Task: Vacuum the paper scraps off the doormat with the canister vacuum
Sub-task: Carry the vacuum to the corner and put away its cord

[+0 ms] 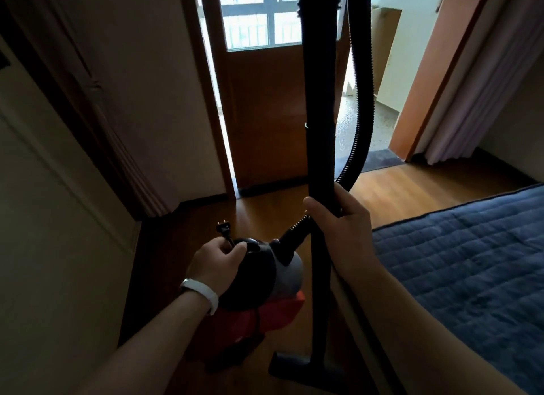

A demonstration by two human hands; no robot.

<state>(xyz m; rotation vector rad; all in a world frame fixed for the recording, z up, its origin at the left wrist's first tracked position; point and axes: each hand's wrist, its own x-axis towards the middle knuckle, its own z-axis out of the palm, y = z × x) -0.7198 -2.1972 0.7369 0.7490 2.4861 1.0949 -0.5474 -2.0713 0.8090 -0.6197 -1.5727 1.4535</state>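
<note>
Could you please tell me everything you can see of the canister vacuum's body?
The canister vacuum is rounded: glossy black top, grey middle band, red base, all plastic-looking. It is above the wood floor; whether it rests there is unclear. The left hand curls round its top grip, pinning the cord, whose plug sticks up. A ribbed black hose leaves its front socket. The wand, held by the right hand, stands beside it.

The canister vacuum (265,277) is left of the wand (319,130). The bed (471,277) lies right, the doormat (382,160) beyond the hose (364,100).
</note>
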